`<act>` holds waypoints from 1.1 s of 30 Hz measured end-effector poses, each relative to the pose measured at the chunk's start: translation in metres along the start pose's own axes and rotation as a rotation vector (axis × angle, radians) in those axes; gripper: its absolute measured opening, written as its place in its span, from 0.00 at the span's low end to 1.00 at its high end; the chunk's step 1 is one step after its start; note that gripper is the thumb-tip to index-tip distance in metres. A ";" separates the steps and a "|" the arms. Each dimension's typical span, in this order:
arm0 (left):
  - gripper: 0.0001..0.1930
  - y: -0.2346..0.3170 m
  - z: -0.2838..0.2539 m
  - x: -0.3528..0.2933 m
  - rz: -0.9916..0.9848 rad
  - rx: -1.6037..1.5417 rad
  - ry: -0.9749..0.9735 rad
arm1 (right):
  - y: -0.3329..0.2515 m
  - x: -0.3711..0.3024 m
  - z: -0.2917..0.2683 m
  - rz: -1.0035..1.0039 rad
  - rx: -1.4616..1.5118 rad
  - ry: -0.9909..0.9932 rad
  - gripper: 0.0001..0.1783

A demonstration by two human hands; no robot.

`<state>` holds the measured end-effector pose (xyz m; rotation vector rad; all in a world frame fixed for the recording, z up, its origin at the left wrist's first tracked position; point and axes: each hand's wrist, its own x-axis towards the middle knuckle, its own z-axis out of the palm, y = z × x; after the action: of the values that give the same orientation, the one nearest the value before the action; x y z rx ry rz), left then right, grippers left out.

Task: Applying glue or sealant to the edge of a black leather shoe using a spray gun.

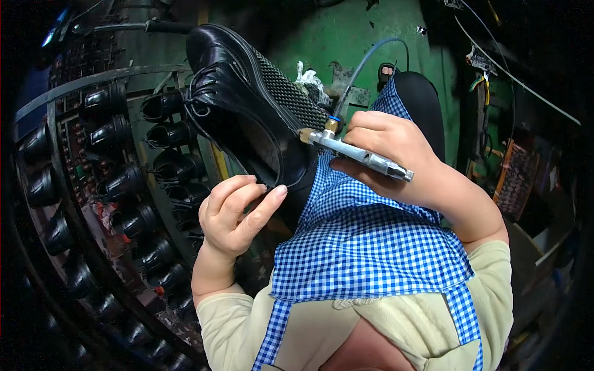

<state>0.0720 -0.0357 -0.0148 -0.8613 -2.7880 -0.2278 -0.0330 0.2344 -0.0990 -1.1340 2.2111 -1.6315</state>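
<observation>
A black lace-up leather shoe (pixel 232 105) is tilted up in front of me, its opening facing me and its textured sole turned right. At the heel, my left hand (pixel 235 213) is closed, with thumb and fingertips at the shoe's back rim. My right hand (pixel 390 145) is wrapped round a slim silver air tool (pixel 362 156) with a brass fitting and blue collar. The tool's tan tip is at the sole edge near the heel; whether it touches cannot be made out. A grey-blue hose (pixel 365 62) runs up from the fitting.
A metal rack (pixel 55 94) with rows of black shoes (pixel 127 182) stands at the left. Behind the sole lies a crumpled white cloth (pixel 309 80). The green floor (pixel 383 18) stretches ahead. At the right are cables (pixel 513 74) and a brown panel (pixel 515 179).
</observation>
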 end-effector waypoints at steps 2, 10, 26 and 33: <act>0.24 0.001 -0.004 0.006 0.013 0.024 -0.030 | -0.002 -0.005 -0.003 0.018 -0.002 -0.009 0.13; 0.17 0.000 -0.005 0.037 0.094 0.114 -0.003 | -0.009 -0.029 -0.012 0.044 0.010 0.024 0.17; 0.23 -0.006 0.012 0.118 0.003 -0.037 -0.035 | -0.010 -0.034 -0.026 0.072 -0.105 0.204 0.13; 0.20 -0.026 0.026 0.154 -0.111 0.193 -0.044 | 0.011 0.001 -0.028 0.020 -0.191 0.346 0.10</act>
<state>-0.0713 0.0310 -0.0037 -0.6745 -2.8431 0.0432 -0.0537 0.2554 -0.0972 -0.9221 2.6312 -1.7515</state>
